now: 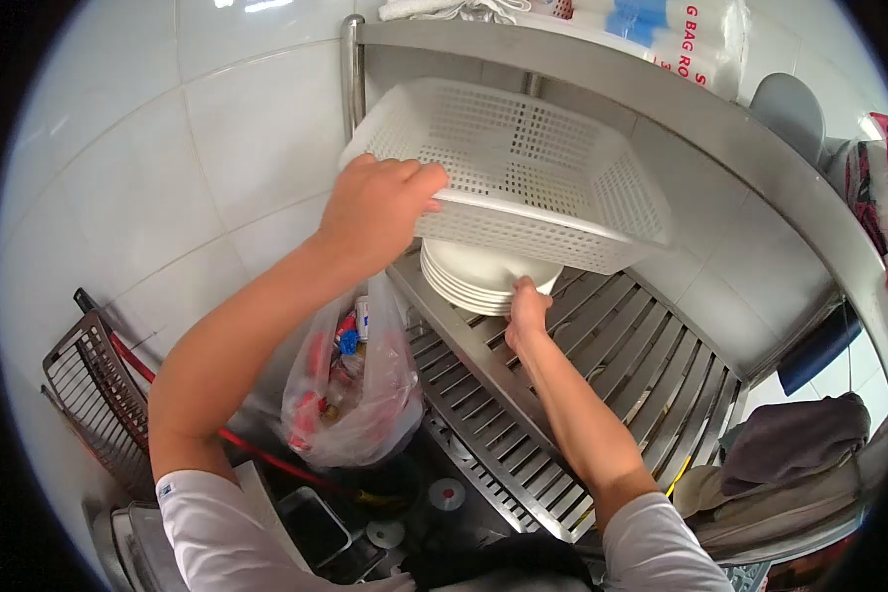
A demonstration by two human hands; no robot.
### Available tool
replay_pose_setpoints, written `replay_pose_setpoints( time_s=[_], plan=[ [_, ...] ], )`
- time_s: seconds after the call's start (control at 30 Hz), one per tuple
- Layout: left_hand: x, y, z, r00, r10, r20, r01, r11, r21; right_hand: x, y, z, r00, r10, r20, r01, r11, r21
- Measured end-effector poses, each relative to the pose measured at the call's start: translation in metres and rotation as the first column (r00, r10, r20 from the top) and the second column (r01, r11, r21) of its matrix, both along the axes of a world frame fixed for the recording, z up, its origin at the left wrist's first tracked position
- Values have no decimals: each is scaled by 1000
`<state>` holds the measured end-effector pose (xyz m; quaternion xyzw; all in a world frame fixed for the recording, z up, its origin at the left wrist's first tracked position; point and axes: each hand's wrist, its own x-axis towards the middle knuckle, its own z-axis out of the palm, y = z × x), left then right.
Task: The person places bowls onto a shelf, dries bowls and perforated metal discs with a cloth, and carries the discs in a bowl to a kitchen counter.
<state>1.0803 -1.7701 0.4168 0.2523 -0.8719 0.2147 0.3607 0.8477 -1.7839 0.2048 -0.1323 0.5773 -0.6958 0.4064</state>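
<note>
Left hand (385,207)'s got its fingers curled tight over the rim of a white perforated plastic basket (533,229), tilted above a stack of round white plates (469,278) on a slatted metal rack (651,370). Right hand (530,309)'s pinching the stack's edge, thumb on top.

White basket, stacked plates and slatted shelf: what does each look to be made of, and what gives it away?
White basket: probably moulded plastic, soft sheen; thin walls with regular perforations suggest it.
Stacked plates: likely glazed ceramic, smooth and off-white with rounded rims, though melamine could look the same.
Slatted shelf: apparently stainless steel, satin finish; grey, with light glinting along the slats.
</note>
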Motion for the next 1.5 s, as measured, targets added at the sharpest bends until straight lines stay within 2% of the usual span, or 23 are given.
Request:
replay_pose_setpoints(
  time_s=[0.2,0.3,0.33,0.37,0.47,0.53,0.57,0.6,0.63,0.67,0.73,0.8,0.87,0.97,1.0,1.07,1.13,1.2,1.27,1.4,1.43,1.47,1.5],
  plan=[
    [44,25,9,994,107,-36,-106,994,29,25,-58,-3,996,53,-72,-52,999,16],
    [59,42,16,979,201,-30,-200,979,44,35,-69,0,936,202,-287,-163,974,155],
    [65,48,18,977,208,-47,-206,978,44,42,-74,2,920,199,-337,-112,958,262],
    [72,55,20,975,212,-64,-209,977,44,43,-78,1,907,213,-363,-111,953,281],
    [101,80,22,973,206,-106,-201,978,51,40,-79,-7,868,310,-388,-247,947,205],
    [126,109,23,956,286,-71,-275,952,136,25,-75,-18,845,413,-341,-420,906,55],
    [155,116,1,914,384,-129,-376,923,81,14,-71,-23,829,461,-317,-490,871,-16],
    [184,124,-12,872,461,-165,-419,876,237,3,-64,-26,811,493,-316,-537,841,-67],
    [195,136,-18,856,418,-305,-367,906,212,-6,-55,-28,806,489,-334,-545,833,-94],
    [221,148,-27,826,508,-242,-482,861,163,-17,-42,-22,809,455,-372,-521,849,-94],
    [237,183,-4,760,625,-177,-489,729,479,-31,-6,-2,792,360,-493,-428,903,-28],
    [221,216,13,726,655,-211,-512,719,469,-41,34,21,748,289,-598,-347,938,19],
    [191,255,35,655,739,-158,-709,674,208,-49,60,34,672,393,-627,-488,873,24],
    [216,250,34,797,454,-399,-543,827,-144,-49,117,76,557,457,-694,-640,768,-8],
    [225,256,37,548,677,-491,-687,699,198,-51,133,84,503,474,-723,-676,736,12],
    [225,250,53,565,530,-632,-651,757,52,-53,162,102,414,482,-772,-694,717,75],
    [217,229,82,588,333,-737,-565,821,-80,-46,191,125,414,415,-810,-675,737,33],
    [180,200,116,462,161,-872,-430,901,-62,-48,214,144,346,398,-850,-674,736,70],
    [170,162,152,533,-154,-832,-4,983,-185,-42,237,159,275,335,-901,-668,741,71],
    [73,78,234,469,-161,-868,-79,972,-222,-37,270,172,173,226,-958,-691,722,46],
    [55,49,259,445,-239,-863,278,953,-121,-37,274,175,149,215,-965,-703,709,50],
    [44,31,273,398,-303,-866,596,803,-7,-35,278,176,157,185,-970,-697,716,24],
    [16,48,274,265,-368,-892,855,517,41,-34,282,177,149,165,-975,-689,725,17]
  ],
)
